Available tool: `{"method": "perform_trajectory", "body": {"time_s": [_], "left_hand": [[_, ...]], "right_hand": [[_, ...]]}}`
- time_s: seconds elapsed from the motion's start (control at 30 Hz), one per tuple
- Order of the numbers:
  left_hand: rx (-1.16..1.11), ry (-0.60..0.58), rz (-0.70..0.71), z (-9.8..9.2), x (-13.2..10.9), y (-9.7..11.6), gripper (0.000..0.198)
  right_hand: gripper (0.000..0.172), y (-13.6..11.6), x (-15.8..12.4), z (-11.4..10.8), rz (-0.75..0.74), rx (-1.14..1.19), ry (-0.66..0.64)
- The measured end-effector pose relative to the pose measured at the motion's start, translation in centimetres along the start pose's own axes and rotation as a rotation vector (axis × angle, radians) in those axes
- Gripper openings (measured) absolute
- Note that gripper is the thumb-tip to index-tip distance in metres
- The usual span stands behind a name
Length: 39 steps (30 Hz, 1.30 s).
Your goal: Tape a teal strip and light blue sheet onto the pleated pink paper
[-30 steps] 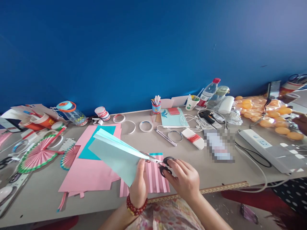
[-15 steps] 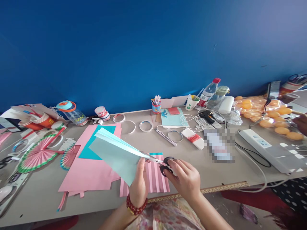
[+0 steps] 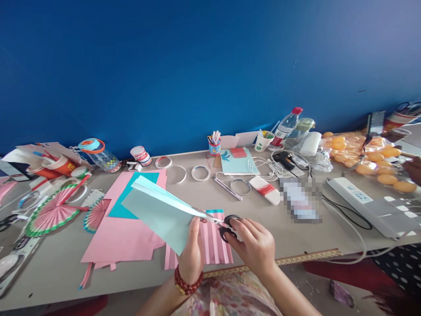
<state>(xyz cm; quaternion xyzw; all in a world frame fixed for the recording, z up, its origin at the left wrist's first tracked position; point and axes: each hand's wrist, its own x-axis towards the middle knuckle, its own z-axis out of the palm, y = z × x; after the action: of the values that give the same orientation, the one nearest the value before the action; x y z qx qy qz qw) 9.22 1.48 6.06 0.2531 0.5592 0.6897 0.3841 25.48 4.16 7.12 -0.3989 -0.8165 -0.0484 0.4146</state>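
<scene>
Pale blue folded paper [image 3: 158, 210] is gripped near its right end by my left hand [image 3: 192, 254], which wears a red bead bracelet [image 3: 188, 286]. My right hand [image 3: 255, 245] has its fingers in the black handles of a pair of scissors [image 3: 226, 228]. The blades point left and meet the paper's right end beside my left fingers; how far they are in the paper is hidden. Below both hands lies a pleated pink paper [image 3: 215, 243] with a blue top edge. Flat pink sheets [image 3: 120, 243] and a teal sheet [image 3: 123, 206] lie under the paper's left side.
Pleated paper fans [image 3: 52, 210] lie at left, near paper cups [image 3: 62, 164]. Tape rings [image 3: 200, 173], a pen cup [image 3: 214, 148], a bottle [image 3: 286, 129] and a glue gun [image 3: 283, 160] stand or lie farther back. At right are a power strip [image 3: 357, 197], orange balls [image 3: 375, 156] and another person's hand [image 3: 412, 169].
Almost nothing differs. Both hands, the paper and the scissors keep nearly the same position, with only a very slight shift of the view.
</scene>
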Motion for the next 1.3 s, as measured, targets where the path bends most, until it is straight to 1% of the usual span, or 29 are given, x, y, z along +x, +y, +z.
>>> {"method": "perform_trajectory", "body": {"time_s": [0.1,0.23,0.47,0.73,0.9,0.97,1.07,1.2,1.3], "left_hand": [[-0.009,-0.037,-0.001,-0.1,0.0,0.2,0.039],[-0.02,-0.022,-0.027,0.0,0.1,0.3,0.038],[-0.075,-0.071,-0.052,0.2,-0.1,0.3,0.035],[-0.083,-0.073,-0.057,0.2,-0.2,0.3,0.029],[-0.044,-0.065,-0.041,0.2,-0.3,0.5,0.031],[-0.011,-0.1,-0.034,-0.1,-0.4,0.3,0.031],[0.038,-0.14,-0.01,-0.7,-0.5,-0.7,0.033],[0.144,-0.137,0.126,-1.5,-0.3,-2.5,0.037],[0.175,-0.124,0.14,-1.8,0.0,-3.3,0.034]], "right_hand": [[0.011,0.0,0.1,-0.1,-0.007,-0.011,0.005],[0.009,0.1,0.1,-0.2,-0.007,-0.01,0.007],[0.011,0.0,0.0,-0.1,-0.003,0.001,0.008],[0.01,-0.2,0.3,-0.4,-0.006,-0.02,0.003],[0.01,-0.3,0.7,-0.6,-0.016,-0.024,0.01],[0.011,-0.4,0.8,-0.6,-0.017,-0.023,0.013],[0.012,-0.5,0.9,-0.5,-0.021,-0.027,0.015],[0.012,-0.3,0.6,-0.1,-0.011,-0.03,0.007],[0.013,-0.2,0.5,0.1,-0.007,-0.029,-0.003]]}}
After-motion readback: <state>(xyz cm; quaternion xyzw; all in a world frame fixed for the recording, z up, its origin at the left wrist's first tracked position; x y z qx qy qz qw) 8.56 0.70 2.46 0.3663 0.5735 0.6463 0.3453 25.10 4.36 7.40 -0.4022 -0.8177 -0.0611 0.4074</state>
